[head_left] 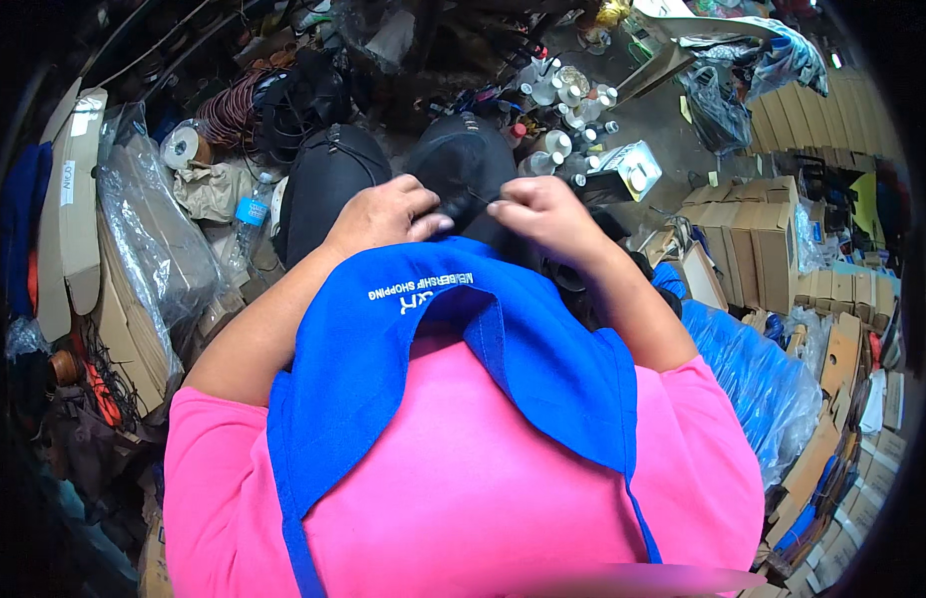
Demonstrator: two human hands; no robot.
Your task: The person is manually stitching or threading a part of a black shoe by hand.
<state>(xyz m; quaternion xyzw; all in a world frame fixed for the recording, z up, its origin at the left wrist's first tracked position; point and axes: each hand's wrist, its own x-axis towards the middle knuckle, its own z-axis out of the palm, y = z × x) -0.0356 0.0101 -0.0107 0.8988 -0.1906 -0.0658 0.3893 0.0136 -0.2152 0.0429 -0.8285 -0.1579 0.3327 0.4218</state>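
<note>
My left hand (pixel 388 214) is closed, its fingers curled and its thumb pointing inward; what they grip, if anything, is hidden. Across from it, my right hand (pixel 544 212) is pinched, and a thin dark strand (pixel 476 195) runs from its fingertips. Both hands are over a black rounded form (pixel 461 149) with lace-like marks at its far end, perhaps a shoe. Beside it on the left is a similar black rounded form (pixel 335 194); I cannot tell exactly what either is. A blue apron (pixel 373 299) covers my front below the hands.
At the far right of my legs stand several plastic bottles (pixel 552 145) and a white-topped can (pixel 632 174). Cardboard boxes (pixel 747 239) and blue plastic wrap (pixel 757 369) fill the right. On the left are plastic-wrapped cardboard (pixel 149 219), a thread spool (pixel 184 145) and a water bottle (pixel 251 211).
</note>
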